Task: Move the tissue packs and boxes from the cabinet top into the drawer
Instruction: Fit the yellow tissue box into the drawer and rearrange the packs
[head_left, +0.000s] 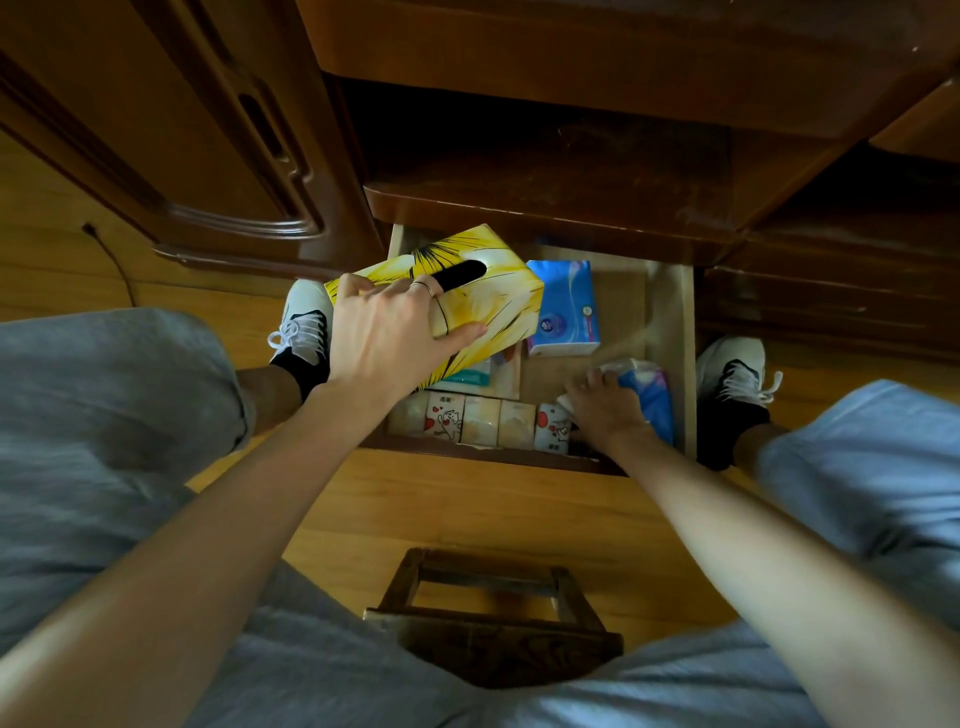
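Two hands work over the open drawer (670, 332) at the centre of the frame. The left hand (387, 332) grips the yellow tissue box (467, 291) from above, thumb on its near side and fingers curled across the top by the dark slot, holding it tilted above the drawer's left part. Its long axis runs from lower left to upper right, so it likely needs turning to lie flat. Below it sits a row of small tissue packs (480, 422) along the front wall, with a blue pack (566, 306) just right of the box. The right hand (605, 402), lower right in the drawer, rests on a blurred blue-and-white pack (649, 389); whether it grips it cannot be told
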